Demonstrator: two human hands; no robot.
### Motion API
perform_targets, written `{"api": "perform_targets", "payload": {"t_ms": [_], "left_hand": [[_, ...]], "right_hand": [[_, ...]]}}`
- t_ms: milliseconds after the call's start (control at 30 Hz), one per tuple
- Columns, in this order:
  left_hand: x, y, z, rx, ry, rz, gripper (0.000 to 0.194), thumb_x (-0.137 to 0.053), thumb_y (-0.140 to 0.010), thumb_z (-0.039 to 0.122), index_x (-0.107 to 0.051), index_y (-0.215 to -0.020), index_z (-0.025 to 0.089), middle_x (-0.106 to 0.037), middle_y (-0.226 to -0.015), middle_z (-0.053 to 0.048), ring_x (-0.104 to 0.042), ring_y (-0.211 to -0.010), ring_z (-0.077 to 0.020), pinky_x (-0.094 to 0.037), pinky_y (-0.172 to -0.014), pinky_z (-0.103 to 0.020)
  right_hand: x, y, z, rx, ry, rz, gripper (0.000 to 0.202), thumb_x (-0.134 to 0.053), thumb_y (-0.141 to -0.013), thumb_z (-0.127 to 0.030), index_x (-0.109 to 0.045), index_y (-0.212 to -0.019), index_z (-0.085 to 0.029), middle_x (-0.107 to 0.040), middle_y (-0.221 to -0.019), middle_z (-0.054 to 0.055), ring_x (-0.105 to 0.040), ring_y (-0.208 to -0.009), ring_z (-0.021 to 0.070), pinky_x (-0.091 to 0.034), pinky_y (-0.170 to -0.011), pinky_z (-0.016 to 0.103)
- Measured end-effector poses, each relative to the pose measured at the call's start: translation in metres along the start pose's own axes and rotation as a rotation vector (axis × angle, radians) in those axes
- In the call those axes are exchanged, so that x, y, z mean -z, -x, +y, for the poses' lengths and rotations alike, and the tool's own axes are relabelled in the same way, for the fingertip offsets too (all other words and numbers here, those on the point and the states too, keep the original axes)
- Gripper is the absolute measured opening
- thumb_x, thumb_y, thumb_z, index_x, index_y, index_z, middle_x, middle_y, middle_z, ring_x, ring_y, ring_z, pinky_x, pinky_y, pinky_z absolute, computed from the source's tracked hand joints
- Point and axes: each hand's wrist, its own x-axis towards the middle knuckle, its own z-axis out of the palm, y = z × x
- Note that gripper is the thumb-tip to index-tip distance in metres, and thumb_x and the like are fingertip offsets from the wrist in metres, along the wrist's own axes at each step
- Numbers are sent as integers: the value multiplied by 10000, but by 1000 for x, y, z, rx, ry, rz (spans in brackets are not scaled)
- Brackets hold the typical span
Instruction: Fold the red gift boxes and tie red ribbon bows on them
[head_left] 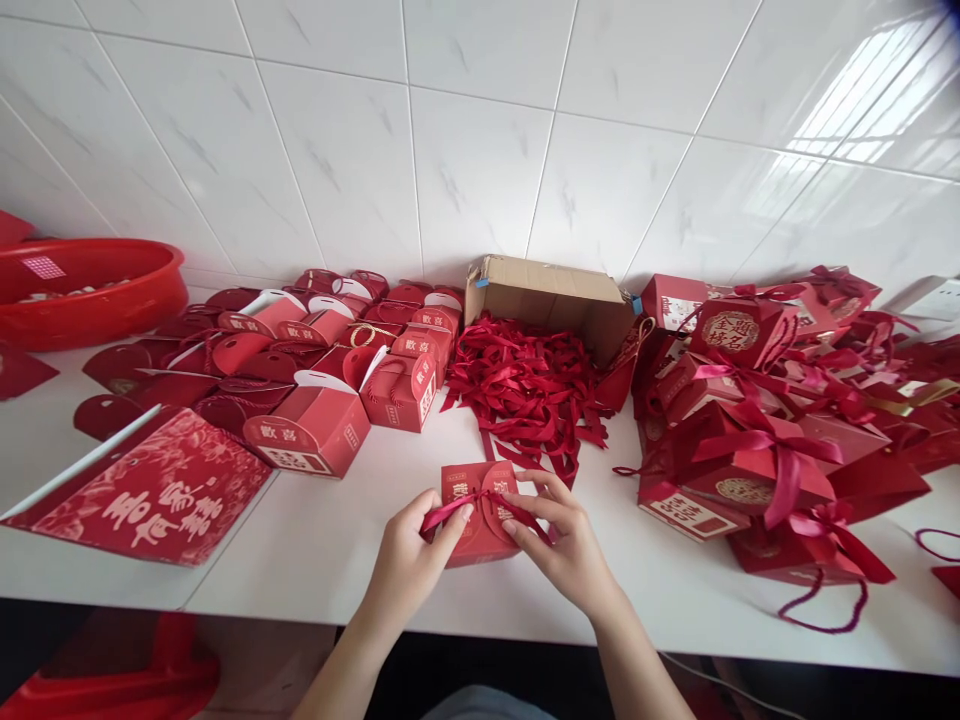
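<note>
A small red gift box (480,550) with printed characters sits on the white table in front of me, its curved flaps folded over on top. A dark red ribbon (481,497) crosses the flaps and is drawn together at the middle. My left hand (424,540) pinches the ribbon's left part between thumb and fingers. On the other side, my right hand (555,530) has its thumb and fingers closed on the ribbon's right part, against the box. Just behind the box lies a heap of loose red ribbons (525,380).
An open cardboard box (551,280) lies behind the ribbons. Several red boxes (311,430) stand at the left, beside a red printed bag (165,490) and a red basin (90,300). Ribbon-tied boxes (750,470) are piled at the right. A tiled wall (480,150) backs the table.
</note>
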Motion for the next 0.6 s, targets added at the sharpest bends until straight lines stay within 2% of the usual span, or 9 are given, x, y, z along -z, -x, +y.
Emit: {"api": "perform_targets", "payload": {"t_ms": [133,233,333,467,600], "left_hand": [[0,2,0,-9,76,-56,386,-571,-847,493,-395,-650,212,-369,-639,49,-401,-582,-117,-366,-544,-216],[2,3,0,-13,129,-122,340,-583,-844,486,-462,-694,206,-412,-691,35,-447,-622,-128,-407,-574,-221],[2,3,2,-4,138,-117,328,-604,-826,483,-500,-694,201,-426,-720,24,-479,-660,-142,-441,-605,-229],[2,3,3,-1,137,-108,315,-621,-811,471,-566,-681,189,-449,-743,7,-514,-699,-158,-475,-646,-248],[2,2,2,18,162,-132,307,-642,-796,469,-610,-703,177,-525,-790,-29,-564,-748,-185,-500,-675,-269]], "right_hand": [[-2,1,1,-31,-12,32,159,-687,-851,-332,-767,-970,-263,-592,-1225,101,-665,-878,200,-594,-760,351],[-3,2,0,-16,-30,58,131,-689,-850,-338,-769,-881,-239,-615,-1208,110,-676,-817,188,-587,-764,361],[-4,2,-1,-14,-10,70,153,-676,-859,-356,-766,-840,-235,-620,-1221,114,-676,-765,185,-583,-731,370],[-3,3,-5,-18,22,58,163,-661,-865,-356,-758,-835,-229,-623,-1246,121,-688,-812,212,-572,-701,357],[0,3,-8,-16,46,37,140,-640,-874,-315,-738,-831,-226,-667,-1195,122,-678,-1000,272,-560,-717,340]]}}
